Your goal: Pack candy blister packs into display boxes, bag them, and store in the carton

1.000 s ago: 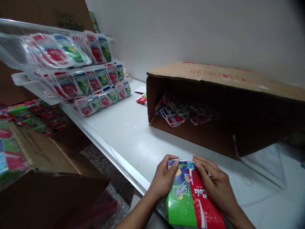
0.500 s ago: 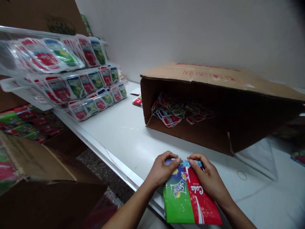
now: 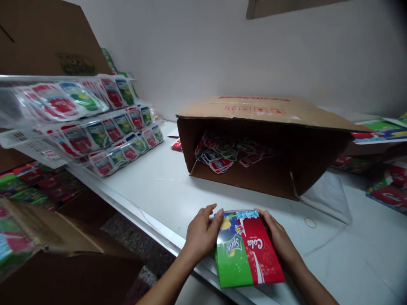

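A flat green and red printed card (image 3: 246, 250) marked Sprite and Cola lies on the white table (image 3: 165, 182) near its front edge. My left hand (image 3: 201, 232) rests against the card's left edge with fingers stretched along it. My right hand (image 3: 280, 241) holds the card's right edge, fingers curled at the top corner. Both hands press the card from the sides.
A brown cardboard box (image 3: 263, 140) lies on its side behind the card, with several small printed packs (image 3: 219, 154) inside. Clear trays of packs (image 3: 95, 123) are stacked at the left. A rubber band (image 3: 310, 222) and a clear plastic sheet (image 3: 324, 197) lie to the right. Open cartons (image 3: 47, 228) stand below left.
My hands slid from the card's top edge to its left and right sides. The view has tilted up and shifted right.
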`<state>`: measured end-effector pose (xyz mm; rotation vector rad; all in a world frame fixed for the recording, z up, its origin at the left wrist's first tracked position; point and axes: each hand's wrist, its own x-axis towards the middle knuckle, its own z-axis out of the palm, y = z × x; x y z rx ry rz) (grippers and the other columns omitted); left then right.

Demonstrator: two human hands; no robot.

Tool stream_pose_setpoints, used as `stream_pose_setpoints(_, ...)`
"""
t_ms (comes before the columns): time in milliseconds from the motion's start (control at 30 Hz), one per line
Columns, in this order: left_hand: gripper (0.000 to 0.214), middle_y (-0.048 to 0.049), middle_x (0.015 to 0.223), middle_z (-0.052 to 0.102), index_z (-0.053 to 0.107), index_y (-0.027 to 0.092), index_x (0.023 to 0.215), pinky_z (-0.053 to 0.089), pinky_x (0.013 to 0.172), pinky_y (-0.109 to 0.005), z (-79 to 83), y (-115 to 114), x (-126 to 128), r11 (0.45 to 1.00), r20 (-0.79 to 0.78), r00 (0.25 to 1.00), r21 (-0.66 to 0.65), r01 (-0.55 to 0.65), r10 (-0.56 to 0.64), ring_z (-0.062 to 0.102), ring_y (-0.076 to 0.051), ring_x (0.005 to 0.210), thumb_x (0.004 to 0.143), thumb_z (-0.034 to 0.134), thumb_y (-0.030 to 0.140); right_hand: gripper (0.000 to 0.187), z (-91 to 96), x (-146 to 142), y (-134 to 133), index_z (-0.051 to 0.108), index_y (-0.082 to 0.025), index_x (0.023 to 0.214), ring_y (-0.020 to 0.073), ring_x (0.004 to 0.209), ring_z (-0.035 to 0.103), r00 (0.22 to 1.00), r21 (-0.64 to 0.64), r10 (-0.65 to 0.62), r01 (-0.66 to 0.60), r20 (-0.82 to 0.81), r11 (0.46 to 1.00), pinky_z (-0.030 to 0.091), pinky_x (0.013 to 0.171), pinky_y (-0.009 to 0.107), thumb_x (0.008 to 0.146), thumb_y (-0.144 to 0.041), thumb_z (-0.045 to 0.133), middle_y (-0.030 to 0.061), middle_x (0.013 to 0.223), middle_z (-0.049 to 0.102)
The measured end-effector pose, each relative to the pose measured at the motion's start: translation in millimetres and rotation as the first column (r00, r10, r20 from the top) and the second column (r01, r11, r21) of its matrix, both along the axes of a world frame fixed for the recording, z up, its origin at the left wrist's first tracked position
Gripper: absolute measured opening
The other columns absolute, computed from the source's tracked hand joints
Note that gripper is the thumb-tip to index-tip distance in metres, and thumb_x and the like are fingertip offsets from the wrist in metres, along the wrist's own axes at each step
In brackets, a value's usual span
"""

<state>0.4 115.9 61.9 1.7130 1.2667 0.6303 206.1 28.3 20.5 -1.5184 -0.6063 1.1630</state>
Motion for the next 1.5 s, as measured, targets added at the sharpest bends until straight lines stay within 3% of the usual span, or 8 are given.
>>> stream_pose_setpoints(233, 0.049, -0.0106, 0.101, 0.070, 0.064, 0.015, 0.112, 0.050, 0.073, -0.031, 13.3, -13, 2, 0.986, 0.182, 0.978, -0.117, 0.122, -0.100, 0.064, -0.023, 0.084, 0.087, 0.050, 0.055, 0.060, 39.4, -16, -35, 0.052, -0.027, 0.128, 0.0285, 0.106, 0.063, 0.980, 0.003, -0.087, 0.087, 0.178, 0.996, 0.056, 0.074, 0.035, 0.086, -0.069, 0.043, 0.0079, 0.127, 0.062)
stream_pose_setpoints(333, 0.053, -0.0113, 0.120, 0.065, 0.059, 0.018, 0.125, 0.048, 0.091, -0.034, 18.3, -1, 27, 0.982, 0.373, 0.914, -0.030, 0.186, -0.162, 0.061, -0.026, 0.106, 0.084, 0.058, 0.053, 0.049, 57.9, -34, -62, 0.050, -0.028, 0.129, 0.0274, 0.112, 0.058, 0.854, 0.313, -0.361, 0.250, 0.375, 0.916, 0.053, 0.085, 0.036, 0.090, -0.058, 0.046, 0.0084, 0.136, 0.052)
stream_pose_setpoints(567, 0.077, -0.0180, 0.112, 0.070, 0.065, 0.009, 0.118, 0.043, 0.099, -0.048, 12.3, 14, 50, 0.878, 0.575, 0.805, -0.298, 0.374, -0.147, 0.062, -0.034, 0.108, 0.082, 0.043, 0.074, 0.035, 25.3, -55, -92, 0.052, -0.024, 0.127, 0.0241, 0.104, 0.058, 0.721, 0.526, -0.400, 0.058, 0.565, 0.848, 0.049, 0.089, 0.039, 0.097, -0.039, 0.043, 0.0106, 0.123, 0.056)
stream_pose_setpoints(700, 0.065, -0.0140, 0.124, 0.065, 0.062, 0.015, 0.123, 0.042, 0.100, -0.039, 16.8, -2, 45, 0.905, 0.613, 0.754, -0.143, 0.401, -0.237, 0.057, -0.031, 0.118, 0.080, 0.058, 0.064, 0.040, 21.8, -23, -79, 0.047, -0.025, 0.130, 0.0306, 0.122, 0.046, 0.632, 0.633, -0.548, 0.116, 0.547, 0.766, 0.037, 0.103, 0.051, 0.092, -0.039, 0.050, 0.0126, 0.129, 0.050)
stream_pose_setpoints(933, 0.036, -0.0049, 0.072, 0.072, 0.074, 0.011, 0.094, 0.043, 0.057, -0.023, 17.8, -21, 76, 0.912, 0.620, 0.783, -0.294, 0.285, -0.045, 0.061, -0.016, 0.060, 0.073, 0.068, 0.039, 0.057, 42.1, 12, -42, 0.045, -0.022, 0.138, 0.0317, 0.126, 0.047, 0.943, 0.404, -0.274, 0.180, 0.187, 0.897, 0.037, 0.105, 0.045, 0.092, -0.054, 0.038, 0.0101, 0.143, 0.048)
stream_pose_setpoints(1133, 0.043, -0.0081, 0.079, 0.075, 0.075, 0.011, 0.101, 0.048, 0.063, -0.025, 39.2, 8, 79, 0.798, 0.527, 0.822, -0.389, 0.460, -0.217, 0.064, -0.017, 0.065, 0.067, 0.077, 0.037, 0.060, 27.9, 0, -52, 0.043, -0.025, 0.139, 0.0276, 0.125, 0.049, 0.927, 0.392, -0.289, 0.181, 0.237, 0.902, 0.039, 0.104, 0.038, 0.090, -0.059, 0.042, 0.0070, 0.141, 0.049)
stream_pose_setpoints(1367, 0.040, -0.0063, 0.061, 0.070, 0.078, 0.010, 0.081, 0.042, 0.053, -0.021, 53.8, 3, 86, 0.719, 0.492, 0.823, -0.458, 0.522, -0.284, 0.057, -0.012, 0.051, 0.063, 0.082, 0.045, 0.046, 13.5, 161, -47, 0.070, -0.021, 0.101, 0.0270, 0.106, 0.059, 0.540, 0.243, -0.367, 0.289, 0.758, 0.926, 0.044, 0.095, 0.040, 0.088, -0.055, 0.042, 0.0095, 0.112, 0.068)
stream_pose_setpoints(1500, 0.039, -0.0065, 0.059, 0.068, 0.076, 0.010, 0.072, 0.041, 0.051, -0.021, 54.2, 2, 89, 0.742, 0.478, 0.840, -0.461, 0.488, -0.256, 0.057, -0.012, 0.049, 0.059, 0.084, 0.046, 0.030, 8.2, 245, -20, 0.073, -0.019, 0.089, 0.0345, 0.112, 0.053, 0.478, 0.151, -0.319, 0.357, 0.819, 0.922, 0.036, 0.099, 0.047, 0.073, -0.041, 0.062, 0.0150, 0.111, 0.067)
